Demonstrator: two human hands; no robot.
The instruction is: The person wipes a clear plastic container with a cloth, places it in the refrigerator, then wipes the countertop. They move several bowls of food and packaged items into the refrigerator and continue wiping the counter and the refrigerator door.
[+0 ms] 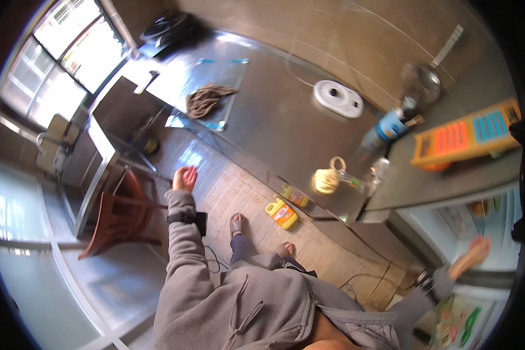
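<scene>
My left hand [184, 178] hangs over the tiled floor with its fingers loosely curled, and I see nothing in it. Off to the right, my right hand [479, 250] reaches in front of the lit inside of an open refrigerator [455, 227]. It is blurred, and whether it holds anything is unclear. Food packages [461, 321] lie in a lower compartment beneath that forearm. The metal counter [271, 127] before me bears a pale yellow bundle [326, 180], perhaps noodles or yarn, beside a small wooden ring [337, 164].
A yellow jug [281, 213] stands on the floor by the counter. A wooden chair [118, 218] is at the left. A brown cloth [208, 100], a white power strip [337, 99], a blue-labelled bottle [387, 129] and a wooden-framed grater [468, 133] rest on the work surfaces. Cables [372, 278] trail across the floor.
</scene>
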